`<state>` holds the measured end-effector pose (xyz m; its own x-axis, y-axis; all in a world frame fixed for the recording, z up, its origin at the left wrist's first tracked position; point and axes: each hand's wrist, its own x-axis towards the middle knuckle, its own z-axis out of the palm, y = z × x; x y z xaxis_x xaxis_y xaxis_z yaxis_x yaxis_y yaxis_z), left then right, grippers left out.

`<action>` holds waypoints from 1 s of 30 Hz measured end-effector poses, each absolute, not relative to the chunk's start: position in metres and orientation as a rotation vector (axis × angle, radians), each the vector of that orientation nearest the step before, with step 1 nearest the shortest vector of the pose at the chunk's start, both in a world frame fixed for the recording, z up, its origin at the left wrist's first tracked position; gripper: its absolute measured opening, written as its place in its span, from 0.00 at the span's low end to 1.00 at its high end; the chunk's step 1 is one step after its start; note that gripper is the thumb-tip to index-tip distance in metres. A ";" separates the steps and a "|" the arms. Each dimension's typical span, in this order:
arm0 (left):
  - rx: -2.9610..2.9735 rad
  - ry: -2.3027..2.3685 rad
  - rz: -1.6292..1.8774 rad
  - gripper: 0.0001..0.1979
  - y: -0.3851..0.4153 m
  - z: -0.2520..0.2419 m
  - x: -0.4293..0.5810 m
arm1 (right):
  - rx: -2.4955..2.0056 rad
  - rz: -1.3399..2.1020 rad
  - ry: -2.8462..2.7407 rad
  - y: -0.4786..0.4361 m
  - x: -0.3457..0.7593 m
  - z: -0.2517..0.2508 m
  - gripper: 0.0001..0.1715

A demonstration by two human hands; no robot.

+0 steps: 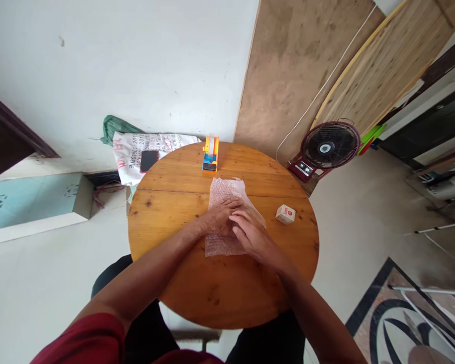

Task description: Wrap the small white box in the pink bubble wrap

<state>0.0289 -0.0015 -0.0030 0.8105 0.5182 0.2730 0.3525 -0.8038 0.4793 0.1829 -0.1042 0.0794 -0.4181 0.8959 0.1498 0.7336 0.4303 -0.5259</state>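
Note:
A sheet of clear bubble wrap lies on the round wooden table in front of me. My left hand rests flat on the sheet, fingers stretched out toward the right. My right hand lies flat beside it on the sheet's right part, fingers pointing left and touching the left hand's fingertips. Neither hand holds anything. A small white box with a red mark sits on the table to the right of the sheet. An orange and blue tape dispenser stands at the table's far edge.
A printed white sack with a dark phone-like object on it lies beyond the table's left rear. A red floor fan stands at the right rear, against leaning wooden boards. A patterned rug covers the floor at the right.

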 end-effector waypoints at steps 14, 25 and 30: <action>2.639 0.689 0.433 0.44 0.001 -0.004 0.022 | -1.937 0.143 -2.183 -0.031 0.232 0.012 0.31; 2.586 1.425 0.361 0.31 0.010 0.003 0.008 | -1.945 0.117 -2.213 -0.031 0.232 0.013 0.32; 2.580 1.437 0.471 0.27 0.010 0.008 0.007 | -1.940 0.108 -2.197 -0.031 0.231 0.012 0.31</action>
<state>0.0073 0.0099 0.0083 0.4911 0.8483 0.1980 0.8008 -0.5291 0.2806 0.2310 -0.0311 0.0118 -0.1130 0.9878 0.1070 0.9726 0.1320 -0.1915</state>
